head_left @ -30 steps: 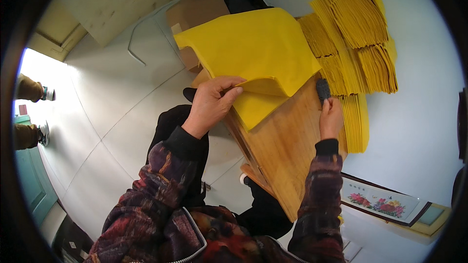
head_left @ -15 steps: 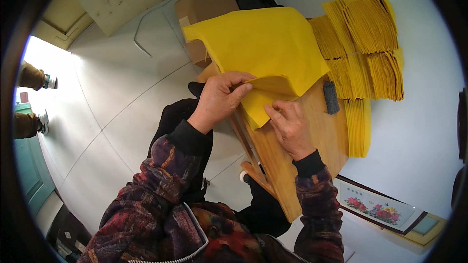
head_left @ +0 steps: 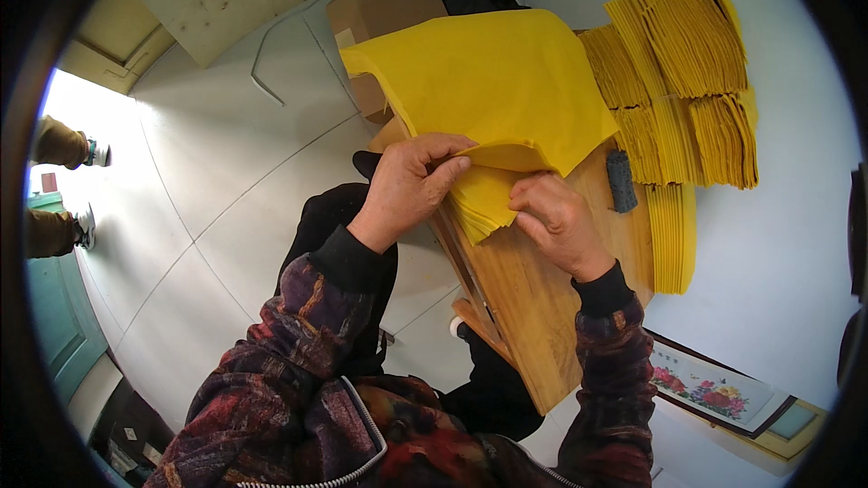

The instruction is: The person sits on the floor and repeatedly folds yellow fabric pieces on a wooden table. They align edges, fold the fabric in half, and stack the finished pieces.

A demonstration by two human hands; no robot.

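- Pinching the near edge of the yellow sheets [head_left: 493,81] between thumb and fingers of the left hand [head_left: 411,185], lifting it into a fold
- Curling the fingers of the right hand [head_left: 561,217] in beside that edge; cannot tell whether on a layer
- Spread over the far part of the wooden tabletop [head_left: 551,316]: yellow sheets, layered at the near corner
- Right of the hands, a dark grey block [head_left: 621,183] near stacked yellow bundles [head_left: 678,108]
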